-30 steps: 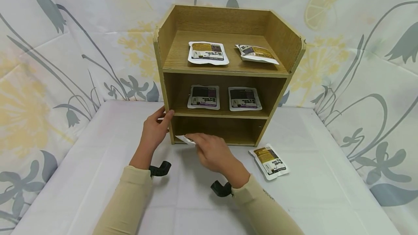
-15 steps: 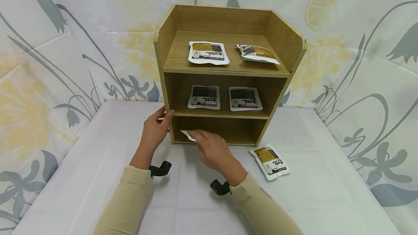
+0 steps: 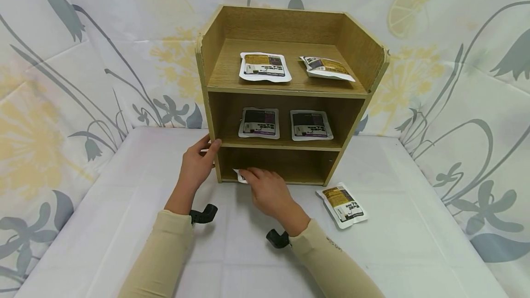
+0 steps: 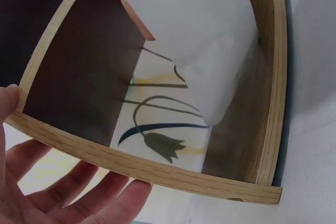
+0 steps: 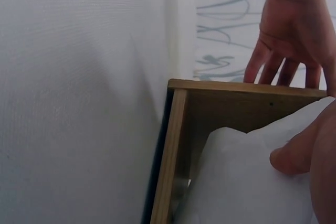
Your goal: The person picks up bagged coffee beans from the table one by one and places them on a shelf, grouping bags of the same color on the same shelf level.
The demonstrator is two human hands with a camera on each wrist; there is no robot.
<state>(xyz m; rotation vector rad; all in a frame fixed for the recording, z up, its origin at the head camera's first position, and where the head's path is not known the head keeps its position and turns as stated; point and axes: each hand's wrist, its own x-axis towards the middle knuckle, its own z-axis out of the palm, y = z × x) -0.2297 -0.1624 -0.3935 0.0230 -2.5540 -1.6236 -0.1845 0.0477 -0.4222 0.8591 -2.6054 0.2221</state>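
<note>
A small three-level wooden shelf unit [image 3: 290, 90] stands on the white-covered table. My left hand [image 3: 196, 164] holds its left side panel, thumb at the front edge and fingers [image 4: 113, 198] along the outside. My right hand [image 3: 271, 192] pinches a white pouch [image 3: 241, 177] at the left of the bottom compartment. In the left wrist view this pouch [image 4: 194, 24] slants inside the compartment, its plain white side showing. My right thumb [image 5: 294, 156] lies on that plain side of the pouch [image 5: 236, 177]; the right fingers under it are hidden.
Two gold-labelled pouches, a left one [image 3: 265, 67] and a right one [image 3: 327, 68], lie on the top level. Two dark-labelled pouches [image 3: 258, 123] [image 3: 311, 125] lie on the middle level. Another gold-labelled pouch [image 3: 342, 205] lies on the table, right of the unit.
My right hand has shifted slightly and tilted the pouch, whose visible corner has moved a little to the right inside the bottom compartment. My left hand has stayed in place.
</note>
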